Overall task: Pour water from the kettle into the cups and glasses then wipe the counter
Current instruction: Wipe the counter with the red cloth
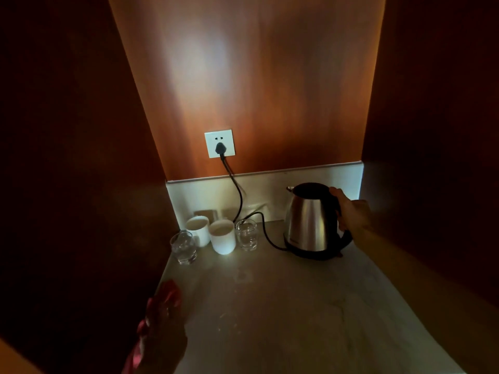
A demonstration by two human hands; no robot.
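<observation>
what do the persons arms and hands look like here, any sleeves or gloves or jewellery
Both arms are bare: no sleeves, gloves or watch show. The right hand and its forearm are uncovered up to the frame edge. The left hand is dim and blurred, half hidden by a red cloth; a small glint on one finger might be a ring, but I cannot tell.

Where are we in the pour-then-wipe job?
Done: pouring looks finished; the near glass seems to hold water, cup contents unclear. In hand: right hand grips the handle of the kettle, which stands on its base; left hand holds a red cloth. Left: wiping the counter.
</observation>
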